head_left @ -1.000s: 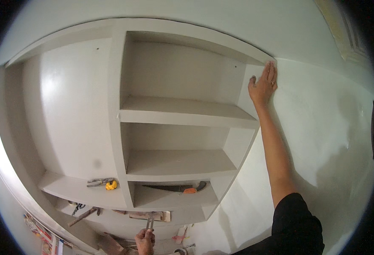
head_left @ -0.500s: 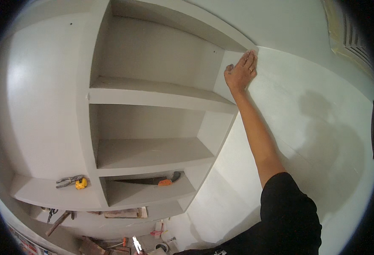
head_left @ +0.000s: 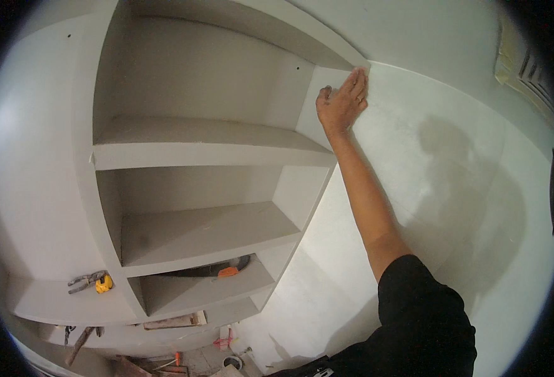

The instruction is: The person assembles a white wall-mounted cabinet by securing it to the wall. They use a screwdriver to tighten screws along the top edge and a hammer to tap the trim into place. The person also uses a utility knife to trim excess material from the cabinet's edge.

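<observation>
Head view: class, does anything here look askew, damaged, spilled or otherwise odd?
Nothing looks damaged or askew. The right hand lies flat on the shelf unit's upper right corner. A saw and pliers lie on low shelves; scraps litter the floor.

open shelf bays [head_left: 195, 69], handsaw [head_left: 211, 271] blocking lowest

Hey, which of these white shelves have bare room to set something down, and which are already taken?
The two upper shelves are bare: the top shelf below the right hand, and the middle shelf under it. The lower shelf holds a handsaw along its back, front free. The left ledge carries pliers and a yellow tape measure. The floor below is cluttered.
</observation>
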Demonstrator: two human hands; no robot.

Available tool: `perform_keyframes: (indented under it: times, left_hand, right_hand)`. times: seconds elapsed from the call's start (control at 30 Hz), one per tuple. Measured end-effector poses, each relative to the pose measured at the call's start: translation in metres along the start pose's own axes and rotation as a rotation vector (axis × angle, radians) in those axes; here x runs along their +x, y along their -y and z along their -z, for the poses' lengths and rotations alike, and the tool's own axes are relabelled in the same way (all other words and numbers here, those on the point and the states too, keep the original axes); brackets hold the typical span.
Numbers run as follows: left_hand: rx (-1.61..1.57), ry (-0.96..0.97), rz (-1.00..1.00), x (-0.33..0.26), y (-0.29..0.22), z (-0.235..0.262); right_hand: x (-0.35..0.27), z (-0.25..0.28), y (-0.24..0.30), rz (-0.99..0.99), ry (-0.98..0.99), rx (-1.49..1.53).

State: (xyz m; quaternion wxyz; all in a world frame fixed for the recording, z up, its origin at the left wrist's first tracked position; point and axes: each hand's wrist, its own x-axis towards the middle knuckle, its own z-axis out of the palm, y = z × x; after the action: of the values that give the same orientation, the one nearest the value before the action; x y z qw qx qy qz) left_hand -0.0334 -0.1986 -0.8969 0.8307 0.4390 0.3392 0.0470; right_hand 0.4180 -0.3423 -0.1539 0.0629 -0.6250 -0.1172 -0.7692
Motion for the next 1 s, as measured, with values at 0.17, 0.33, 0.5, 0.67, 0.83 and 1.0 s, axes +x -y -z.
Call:
perform_keyframes:
  times: [0.17, 0.33, 0.5, 0.67, 0.83, 1.0]
  left_hand:
    - [0.122, -0.047, -0.031, 0.002, -0.014, 0.011]
    - [0.203, -0.114, -0.054, -0.009, -0.013, 0.027]
    - [0.230, -0.199, -0.068, -0.017, 0.010, 0.026]
    - [0.245, -0.262, -0.055, -0.031, 0.038, 0.027]
    - [0.255, -0.316, -0.040, -0.048, 0.065, 0.029]
    - [0.264, -0.343, -0.030, -0.056, 0.083, 0.028]
  right_hand:
    - [-0.003, 0.004, 0.003, -0.071, 0.034, 0.082]
    - [-0.029, 0.020, 0.001, -0.169, 0.031, 0.374]
    - [-0.078, 0.062, -0.006, -0.115, 0.183, 0.586]
    - [-0.099, 0.088, 0.036, -0.112, 0.469, 0.907]
    - [-0.053, 0.102, 0.099, 0.110, 0.280, 0.959]
    - [0.053, 0.117, 0.195, 0.449, 0.129, 1.065]
